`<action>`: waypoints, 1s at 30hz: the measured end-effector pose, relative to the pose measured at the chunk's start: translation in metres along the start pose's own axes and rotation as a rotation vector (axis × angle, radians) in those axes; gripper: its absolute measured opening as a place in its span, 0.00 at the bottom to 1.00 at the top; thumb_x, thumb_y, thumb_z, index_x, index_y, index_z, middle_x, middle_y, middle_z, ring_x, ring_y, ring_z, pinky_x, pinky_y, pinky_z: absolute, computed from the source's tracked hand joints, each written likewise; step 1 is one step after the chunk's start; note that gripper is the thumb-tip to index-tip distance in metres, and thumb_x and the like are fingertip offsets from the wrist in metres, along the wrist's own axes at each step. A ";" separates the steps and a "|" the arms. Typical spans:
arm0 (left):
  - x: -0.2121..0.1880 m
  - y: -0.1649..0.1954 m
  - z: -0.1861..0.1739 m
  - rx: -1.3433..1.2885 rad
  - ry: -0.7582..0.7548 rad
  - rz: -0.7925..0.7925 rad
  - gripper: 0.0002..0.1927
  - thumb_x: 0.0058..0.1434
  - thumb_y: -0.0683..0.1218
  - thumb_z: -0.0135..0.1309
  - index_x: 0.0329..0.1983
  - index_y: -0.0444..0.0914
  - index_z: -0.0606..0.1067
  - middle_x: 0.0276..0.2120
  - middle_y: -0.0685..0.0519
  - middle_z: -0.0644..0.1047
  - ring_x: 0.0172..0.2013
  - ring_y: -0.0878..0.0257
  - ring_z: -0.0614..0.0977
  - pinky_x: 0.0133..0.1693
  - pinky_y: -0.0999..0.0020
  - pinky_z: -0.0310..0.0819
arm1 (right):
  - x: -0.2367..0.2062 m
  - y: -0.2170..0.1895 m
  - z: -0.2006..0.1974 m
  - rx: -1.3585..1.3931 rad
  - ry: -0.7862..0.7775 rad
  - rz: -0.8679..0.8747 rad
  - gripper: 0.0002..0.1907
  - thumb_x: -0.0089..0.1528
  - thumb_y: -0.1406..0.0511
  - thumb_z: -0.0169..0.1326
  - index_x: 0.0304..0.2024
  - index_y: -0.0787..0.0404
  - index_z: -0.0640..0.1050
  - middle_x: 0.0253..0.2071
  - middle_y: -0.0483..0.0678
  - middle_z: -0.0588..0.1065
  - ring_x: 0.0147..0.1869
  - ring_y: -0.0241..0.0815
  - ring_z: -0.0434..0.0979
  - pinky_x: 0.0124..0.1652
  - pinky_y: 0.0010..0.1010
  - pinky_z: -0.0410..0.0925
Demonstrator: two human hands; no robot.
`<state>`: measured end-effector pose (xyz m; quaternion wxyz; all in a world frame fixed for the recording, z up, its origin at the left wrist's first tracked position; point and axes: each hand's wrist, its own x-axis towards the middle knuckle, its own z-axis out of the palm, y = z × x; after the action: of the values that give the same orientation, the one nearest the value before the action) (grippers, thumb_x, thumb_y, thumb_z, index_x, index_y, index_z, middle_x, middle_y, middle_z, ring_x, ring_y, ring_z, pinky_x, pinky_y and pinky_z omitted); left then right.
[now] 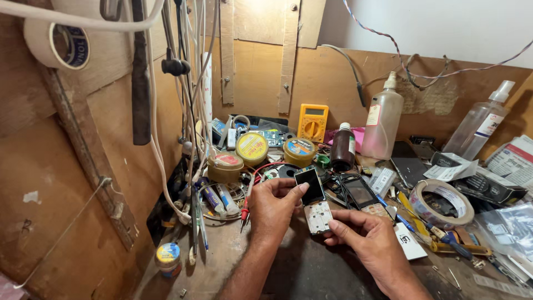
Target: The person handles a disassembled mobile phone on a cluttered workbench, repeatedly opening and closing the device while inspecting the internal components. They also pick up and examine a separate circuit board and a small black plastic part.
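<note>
Both my hands hold a small opened phone over a cluttered workbench. My left hand [273, 206] pinches its dark screen panel [310, 184], thumb on the panel's edge, lifting it off the body. My right hand [373, 242] steadies the lower white keypad frame [318, 216] with fingertips at its right side. Just right of it lies a second dark phone [361, 191] flat on the bench.
Round tins [251, 148] and a yellow multimeter [312, 122] stand behind. A brown bottle [343, 148], a tall plastic bottle [383, 119] and a spray bottle [481, 123] line the back. A tape roll [441, 204] lies right. Cables [191, 100] hang left. A small jar [167, 259] sits front left.
</note>
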<state>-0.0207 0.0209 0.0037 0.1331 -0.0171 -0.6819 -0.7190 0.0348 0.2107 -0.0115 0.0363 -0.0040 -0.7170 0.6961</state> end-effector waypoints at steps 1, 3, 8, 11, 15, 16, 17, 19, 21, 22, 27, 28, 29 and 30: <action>-0.001 0.002 0.000 0.010 0.004 0.008 0.19 0.51 0.49 0.70 0.40 0.30 0.84 0.26 0.50 0.85 0.24 0.69 0.84 0.27 0.75 0.79 | -0.002 -0.001 0.001 -0.021 0.006 -0.022 0.16 0.59 0.69 0.60 0.49 0.71 0.84 0.38 0.54 0.85 0.35 0.39 0.84 0.38 0.30 0.78; -0.002 0.005 0.000 0.013 0.004 0.013 0.21 0.50 0.50 0.71 0.41 0.30 0.83 0.27 0.50 0.85 0.25 0.70 0.85 0.27 0.75 0.80 | -0.004 -0.004 0.005 -0.124 0.028 -0.090 0.16 0.59 0.69 0.60 0.49 0.68 0.85 0.37 0.53 0.86 0.34 0.38 0.84 0.37 0.29 0.77; -0.005 0.011 -0.001 -0.004 -0.047 0.002 0.26 0.48 0.52 0.71 0.43 0.29 0.83 0.28 0.48 0.86 0.24 0.68 0.84 0.26 0.74 0.78 | -0.013 -0.014 0.013 -0.443 0.109 -0.278 0.14 0.57 0.68 0.62 0.46 0.62 0.86 0.38 0.47 0.84 0.34 0.35 0.85 0.36 0.25 0.76; -0.004 0.009 0.001 0.001 -0.051 0.014 0.28 0.47 0.54 0.72 0.44 0.29 0.82 0.29 0.48 0.86 0.25 0.69 0.84 0.27 0.75 0.79 | -0.017 -0.017 0.016 -0.581 0.141 -0.510 0.14 0.56 0.68 0.63 0.44 0.63 0.85 0.38 0.48 0.85 0.39 0.36 0.85 0.38 0.26 0.75; 0.001 0.003 0.002 -0.131 -0.097 -0.017 0.28 0.48 0.53 0.72 0.45 0.28 0.81 0.32 0.49 0.86 0.28 0.69 0.85 0.28 0.75 0.81 | -0.021 -0.018 0.018 -0.669 0.139 -0.610 0.14 0.55 0.67 0.64 0.43 0.64 0.84 0.40 0.49 0.84 0.40 0.38 0.85 0.41 0.28 0.75; 0.002 0.001 0.002 -0.177 -0.126 -0.018 0.27 0.49 0.53 0.71 0.44 0.27 0.82 0.32 0.50 0.86 0.29 0.69 0.85 0.29 0.75 0.81 | -0.021 -0.019 0.018 -0.679 0.139 -0.592 0.14 0.55 0.67 0.64 0.43 0.64 0.84 0.39 0.49 0.84 0.40 0.38 0.85 0.41 0.28 0.75; 0.003 -0.001 0.001 -0.224 -0.155 -0.018 0.27 0.50 0.52 0.71 0.44 0.27 0.83 0.32 0.50 0.85 0.29 0.69 0.85 0.30 0.75 0.82 | -0.021 -0.020 0.018 -0.689 0.139 -0.574 0.14 0.55 0.67 0.63 0.43 0.63 0.84 0.39 0.48 0.84 0.39 0.38 0.85 0.40 0.28 0.75; 0.005 -0.004 0.002 -0.275 -0.172 -0.042 0.27 0.51 0.51 0.71 0.47 0.27 0.82 0.33 0.50 0.85 0.29 0.68 0.83 0.32 0.74 0.79 | -0.021 -0.020 0.020 -0.664 0.137 -0.620 0.14 0.56 0.66 0.64 0.44 0.63 0.84 0.39 0.48 0.84 0.40 0.38 0.85 0.41 0.28 0.75; 0.007 -0.007 0.002 -0.349 -0.192 -0.063 0.26 0.51 0.49 0.70 0.48 0.27 0.81 0.35 0.50 0.84 0.31 0.68 0.82 0.34 0.74 0.79 | -0.021 -0.022 0.019 -0.645 0.156 -0.653 0.14 0.56 0.65 0.64 0.44 0.63 0.84 0.40 0.48 0.84 0.42 0.38 0.85 0.42 0.28 0.74; 0.009 -0.008 0.002 -0.396 -0.205 -0.072 0.26 0.52 0.49 0.70 0.49 0.27 0.80 0.36 0.51 0.84 0.32 0.68 0.83 0.36 0.73 0.80 | -0.021 -0.023 0.019 -0.638 0.176 -0.662 0.14 0.57 0.65 0.64 0.45 0.63 0.85 0.41 0.48 0.84 0.43 0.39 0.85 0.44 0.28 0.73; 0.008 -0.016 0.002 -0.585 -0.344 -0.117 0.22 0.55 0.46 0.68 0.48 0.29 0.78 0.38 0.51 0.82 0.36 0.67 0.83 0.41 0.72 0.81 | -0.016 -0.029 0.017 -0.550 0.242 -0.467 0.17 0.59 0.62 0.62 0.49 0.62 0.84 0.43 0.48 0.84 0.43 0.41 0.82 0.44 0.30 0.72; 0.007 -0.018 0.001 -0.604 -0.380 -0.128 0.20 0.56 0.46 0.68 0.48 0.30 0.78 0.38 0.52 0.82 0.36 0.67 0.82 0.41 0.72 0.79 | -0.015 -0.030 0.016 -0.570 0.227 -0.499 0.18 0.59 0.61 0.62 0.49 0.63 0.83 0.44 0.48 0.84 0.46 0.40 0.82 0.47 0.30 0.72; 0.007 -0.020 0.000 -0.623 -0.417 -0.138 0.19 0.57 0.46 0.68 0.48 0.31 0.78 0.38 0.52 0.82 0.37 0.66 0.82 0.41 0.73 0.78 | -0.013 -0.032 0.015 -0.589 0.214 -0.533 0.18 0.60 0.60 0.62 0.50 0.63 0.83 0.45 0.48 0.83 0.49 0.38 0.83 0.49 0.30 0.72; 0.007 -0.022 0.000 -0.623 -0.438 -0.157 0.19 0.57 0.45 0.68 0.49 0.32 0.78 0.39 0.52 0.82 0.37 0.67 0.82 0.41 0.73 0.77 | -0.011 -0.032 0.015 -0.602 0.200 -0.533 0.20 0.59 0.60 0.63 0.51 0.63 0.82 0.47 0.48 0.83 0.50 0.38 0.82 0.50 0.30 0.72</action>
<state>-0.0320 0.0202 -0.0161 -0.0827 -0.1577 -0.4426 -0.8789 0.0463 0.1940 0.0199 0.2819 0.1037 -0.8574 0.4179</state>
